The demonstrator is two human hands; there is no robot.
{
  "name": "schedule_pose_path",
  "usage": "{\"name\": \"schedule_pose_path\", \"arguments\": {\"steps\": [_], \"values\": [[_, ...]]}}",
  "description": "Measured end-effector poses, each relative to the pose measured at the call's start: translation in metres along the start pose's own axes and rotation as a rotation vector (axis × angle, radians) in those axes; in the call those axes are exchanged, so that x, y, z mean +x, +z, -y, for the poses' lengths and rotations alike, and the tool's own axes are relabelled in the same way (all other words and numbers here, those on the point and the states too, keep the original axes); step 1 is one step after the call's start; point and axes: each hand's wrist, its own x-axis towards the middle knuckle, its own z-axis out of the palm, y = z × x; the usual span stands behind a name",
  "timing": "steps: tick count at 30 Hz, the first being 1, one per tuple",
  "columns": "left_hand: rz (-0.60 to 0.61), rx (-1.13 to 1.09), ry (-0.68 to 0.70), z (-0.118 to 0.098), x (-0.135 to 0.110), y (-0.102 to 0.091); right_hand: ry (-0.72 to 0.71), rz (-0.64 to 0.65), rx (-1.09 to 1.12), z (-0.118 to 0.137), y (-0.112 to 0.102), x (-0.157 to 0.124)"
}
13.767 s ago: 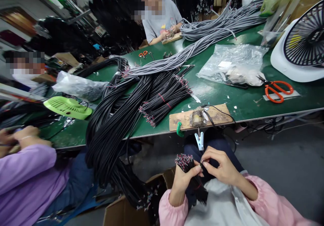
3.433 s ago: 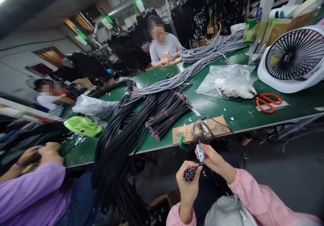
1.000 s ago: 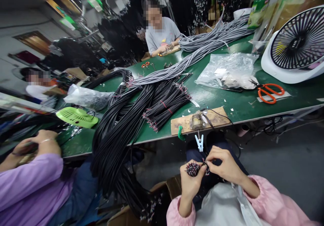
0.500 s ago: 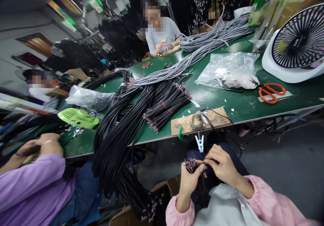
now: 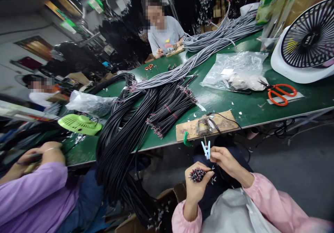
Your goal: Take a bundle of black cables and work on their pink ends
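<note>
My left hand (image 5: pixel 196 187) is wrapped round a bundle of black cables (image 5: pixel 197 174), whose stripped coloured wire ends point up at me. My right hand (image 5: pixel 224 159) is raised just right of a blue and white clip (image 5: pixel 206 150) that hangs below a wooden board (image 5: pixel 206 124) at the table edge. Its fingers are pinched on a thin wire I can barely make out, right at the clip. Both arms wear pink sleeves.
Heaps of black cables (image 5: pixel 125 132) and grey cables (image 5: pixel 208 48) cover the green table (image 5: pixel 261 107). Orange scissors (image 5: pixel 280 93), a plastic bag (image 5: pixel 236 69) and a white fan (image 5: pixel 308 41) lie to the right. A person in a purple sleeve (image 5: pixel 31 191) works on my left, others sit farther off.
My right hand has lifted from the bundle's wire ends up to the clip. The left hand has tipped the bundle so that its ends face up.
</note>
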Motion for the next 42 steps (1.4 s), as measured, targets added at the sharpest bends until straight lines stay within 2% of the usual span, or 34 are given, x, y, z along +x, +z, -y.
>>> {"name": "schedule_pose_path", "arguments": {"steps": [6,9,16,25,30,35,39,42], "values": [[-0.103,0.038,0.103,-0.005,0.004,-0.003,0.058,0.037,0.118,0.005,0.011,0.022],[-0.13,0.067,0.105,-0.004,0.007,-0.003,0.046,-0.004,0.17,0.0,0.013,0.025],[-0.114,0.119,0.07,0.0,0.011,0.0,0.025,-0.048,0.199,-0.003,0.013,0.028],[-0.097,0.093,0.018,-0.001,0.015,0.003,0.077,0.008,0.184,-0.004,0.011,0.026],[-0.088,0.121,0.001,0.0,0.012,0.001,0.092,-0.028,0.1,-0.016,-0.007,0.017],[-0.021,0.134,0.005,0.001,0.008,-0.004,0.046,-0.057,-0.109,-0.02,-0.024,0.0],[0.093,0.102,-0.127,0.006,-0.001,-0.007,0.008,-0.026,-0.272,-0.012,-0.021,-0.014],[0.051,0.04,-0.249,0.015,-0.007,-0.002,-0.018,0.047,-0.37,-0.001,-0.009,-0.022]]}}
